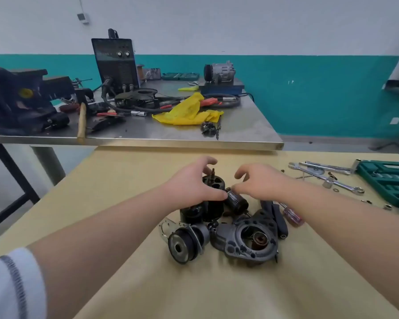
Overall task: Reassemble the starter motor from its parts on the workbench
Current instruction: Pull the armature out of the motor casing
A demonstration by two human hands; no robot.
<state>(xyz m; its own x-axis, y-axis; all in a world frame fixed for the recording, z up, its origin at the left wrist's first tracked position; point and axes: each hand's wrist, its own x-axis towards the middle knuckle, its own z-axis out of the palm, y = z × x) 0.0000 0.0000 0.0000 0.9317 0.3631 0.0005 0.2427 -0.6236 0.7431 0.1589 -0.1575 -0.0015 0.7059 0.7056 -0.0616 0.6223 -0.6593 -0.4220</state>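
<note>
At frame centre, the left hand (194, 183) is gripping the black motor housing (211, 199) standing upright on the tan tabletop (124, 284), its grip curled round the top. Just right, the right hand (260, 181) is pinching the end of a small black cylinder (236, 203) leaning against the housing. Below, an end cap (184, 244) and the nose casting (249, 240) are lying side by side. Wrenches (327, 178) are lying at right.
</note>
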